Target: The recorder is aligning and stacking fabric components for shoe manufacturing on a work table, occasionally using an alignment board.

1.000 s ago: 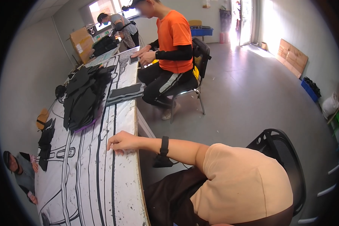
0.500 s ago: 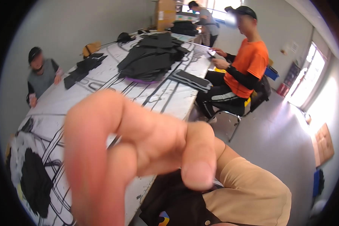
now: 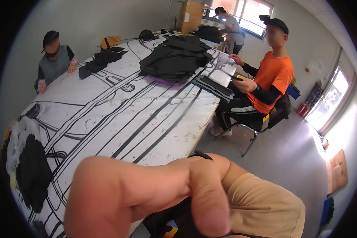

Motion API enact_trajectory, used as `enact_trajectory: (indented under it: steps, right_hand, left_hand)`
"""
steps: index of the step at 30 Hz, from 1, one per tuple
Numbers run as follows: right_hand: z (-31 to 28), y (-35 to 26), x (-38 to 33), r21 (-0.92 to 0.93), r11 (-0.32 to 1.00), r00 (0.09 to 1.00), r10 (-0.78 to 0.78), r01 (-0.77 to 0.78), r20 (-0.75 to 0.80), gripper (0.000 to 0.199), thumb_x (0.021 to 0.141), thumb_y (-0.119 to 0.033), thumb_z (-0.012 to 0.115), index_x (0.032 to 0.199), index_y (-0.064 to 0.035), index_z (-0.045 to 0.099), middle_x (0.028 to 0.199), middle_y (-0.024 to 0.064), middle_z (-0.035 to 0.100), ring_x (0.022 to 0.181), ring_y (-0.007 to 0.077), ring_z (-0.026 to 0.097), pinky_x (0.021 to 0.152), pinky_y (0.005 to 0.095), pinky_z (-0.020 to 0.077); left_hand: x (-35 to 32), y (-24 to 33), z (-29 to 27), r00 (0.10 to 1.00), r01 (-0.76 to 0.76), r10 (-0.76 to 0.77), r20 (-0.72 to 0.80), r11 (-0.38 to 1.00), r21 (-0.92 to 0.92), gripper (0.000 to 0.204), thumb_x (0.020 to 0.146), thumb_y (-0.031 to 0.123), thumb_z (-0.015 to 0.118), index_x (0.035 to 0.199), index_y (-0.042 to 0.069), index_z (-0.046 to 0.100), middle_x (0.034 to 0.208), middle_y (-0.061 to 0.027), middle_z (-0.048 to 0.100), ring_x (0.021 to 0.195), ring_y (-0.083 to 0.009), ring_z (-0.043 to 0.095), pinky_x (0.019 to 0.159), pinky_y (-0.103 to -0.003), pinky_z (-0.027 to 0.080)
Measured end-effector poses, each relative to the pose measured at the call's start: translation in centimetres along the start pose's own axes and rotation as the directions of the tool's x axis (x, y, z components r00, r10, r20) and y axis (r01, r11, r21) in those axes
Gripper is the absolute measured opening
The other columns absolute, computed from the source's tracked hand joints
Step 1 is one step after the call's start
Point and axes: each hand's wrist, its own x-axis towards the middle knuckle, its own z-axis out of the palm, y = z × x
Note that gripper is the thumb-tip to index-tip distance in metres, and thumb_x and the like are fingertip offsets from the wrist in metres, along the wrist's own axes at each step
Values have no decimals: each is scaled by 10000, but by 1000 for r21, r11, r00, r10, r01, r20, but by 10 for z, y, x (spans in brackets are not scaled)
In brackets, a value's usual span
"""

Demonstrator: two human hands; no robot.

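My right hand (image 3: 158, 186) is large and close at the bottom of the head view. Its fingers bend down on the left and run out of the lower edge, so their tips are hidden. The thumb points down, apart from the fingers, and nothing shows between them. A black band (image 3: 203, 155) circles the wrist, and the arm runs back into a beige sleeve (image 3: 265, 204). Behind the hand is the near end of a white table (image 3: 162, 131) with painted black lines. My left hand does not show.
Black fabric pieces (image 3: 176, 59) lie heaped on the table, with folded dark pieces (image 3: 214, 87) beside them. More black cloth (image 3: 35, 178) and clear plastic (image 3: 22, 135) lie at left. A person in orange (image 3: 275, 73) sits on a chair at right; others are at the far left (image 3: 55, 65) and back (image 3: 232, 29).
My right hand has moved lower in the view, uncovering more table. The view has shifted, so the table and people appear farther right. The seated person's head has turned.
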Motion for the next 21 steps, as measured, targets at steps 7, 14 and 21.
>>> enact_trajectory:
  steps: [7, 14, 21]
  right_hand:
    - [-38, 6, 56, 78, 996, 999, -48, 49, -26, 731, 851, -364, 688, 1402, 0, 374, 1086, 204, 702, 1128, 296, 625, 979, 429, 457]
    - [-49, 10, 42, 43, 991, 980, -118, 127, -161, 784, 857, -452, 666, 1427, 10, 389, 1034, 210, 709, 1080, 304, 639, 988, 443, 469]
    - [-36, 21, 40, -1, 983, 945, -178, 185, -276, 848, 863, -540, 644, 1452, 20, 404, 982, 216, 717, 1032, 313, 653, 997, 457, 481]
  left_hand:
    - [-1, 9, 4, 999, 32, -33, -42, 999, -38, 412, 1032, 275, 563, 1299, -38, 593, 1237, -132, 638, 1014, -113, 548, 910, -334, 435]
    - [-6, 19, 13, 990, 135, -138, -24, 986, -98, 405, 1034, 282, 559, 1271, -42, 611, 1237, -120, 642, 981, -92, 586, 876, -348, 474]
    - [-2, 20, 11, 1000, 30, -30, 3, 992, -119, 427, 1033, 287, 566, 1295, -50, 595, 1269, -150, 632, 1085, -188, 585, 952, -349, 458]
